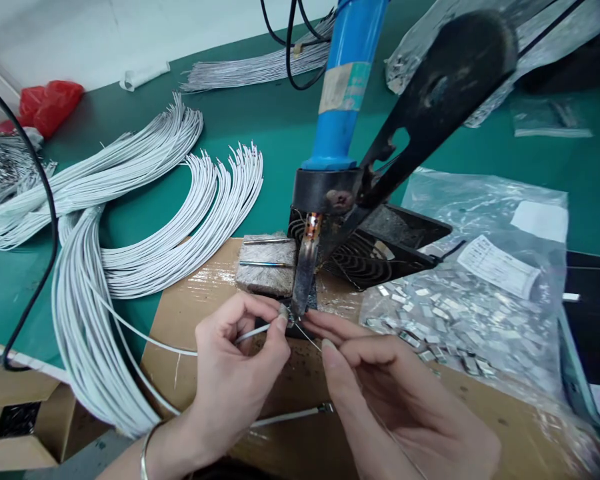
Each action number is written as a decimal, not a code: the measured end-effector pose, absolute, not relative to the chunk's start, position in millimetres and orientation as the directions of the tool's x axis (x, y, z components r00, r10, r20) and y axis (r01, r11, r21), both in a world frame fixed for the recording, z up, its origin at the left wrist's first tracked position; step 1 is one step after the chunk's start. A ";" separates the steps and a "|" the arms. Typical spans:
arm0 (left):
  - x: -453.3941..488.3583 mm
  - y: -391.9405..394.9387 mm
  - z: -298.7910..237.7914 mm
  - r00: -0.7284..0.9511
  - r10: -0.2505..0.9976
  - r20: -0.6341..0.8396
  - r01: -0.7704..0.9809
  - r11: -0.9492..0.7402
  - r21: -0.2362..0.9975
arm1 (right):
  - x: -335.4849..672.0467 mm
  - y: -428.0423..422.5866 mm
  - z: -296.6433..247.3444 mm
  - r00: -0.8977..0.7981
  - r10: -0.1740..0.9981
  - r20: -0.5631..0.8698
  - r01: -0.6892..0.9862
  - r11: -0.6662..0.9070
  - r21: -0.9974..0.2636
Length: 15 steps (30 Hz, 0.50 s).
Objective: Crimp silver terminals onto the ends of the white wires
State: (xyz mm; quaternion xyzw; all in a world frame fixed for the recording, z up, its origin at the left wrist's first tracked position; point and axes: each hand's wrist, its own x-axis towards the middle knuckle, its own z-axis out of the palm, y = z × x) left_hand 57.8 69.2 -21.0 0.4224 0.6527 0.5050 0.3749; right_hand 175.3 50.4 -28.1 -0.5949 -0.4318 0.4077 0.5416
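Note:
My left hand (235, 380) pinches a white insulated wire (253, 333), its small metal end close to a soldering iron tip (305, 273) that is clamped upright in a stand. Between the fingers of my right hand (395, 400) runs a thin silvery wire (310, 337), probably solder, which reaches the same spot by the tip. Just in front of my left hand, the fingers hide part of the joint. Another white wire with a metal end (300, 415) lies on the cardboard (190, 340) below my hands.
Several bundles of white wires (145, 227) curve across the green mat (260, 113) on the left. A stone block with metal rods (266, 267) sits behind the iron, near a black fan guard (360, 260). A plastic bag of small metal pieces (460, 320) lies on the right.

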 end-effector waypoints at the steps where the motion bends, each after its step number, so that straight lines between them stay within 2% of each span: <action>1: 57.7 68.9 -21.0 -0.360 0.931 -0.067 0.174 0.137 0.975 | 175.8 50.6 -29.1 0.289 0.957 -0.008 0.076 -0.031 -0.997; 10: 59.7 69.4 -19.9 -0.361 0.931 -0.050 0.183 0.124 0.975 | 181.4 51.8 -33.7 0.238 0.969 0.065 0.111 0.039 -0.993; 15: 60.5 69.1 -18.2 -0.372 0.927 -0.047 0.167 0.117 0.979 | 179.3 50.9 -31.7 0.296 0.955 0.020 0.089 -0.007 -0.996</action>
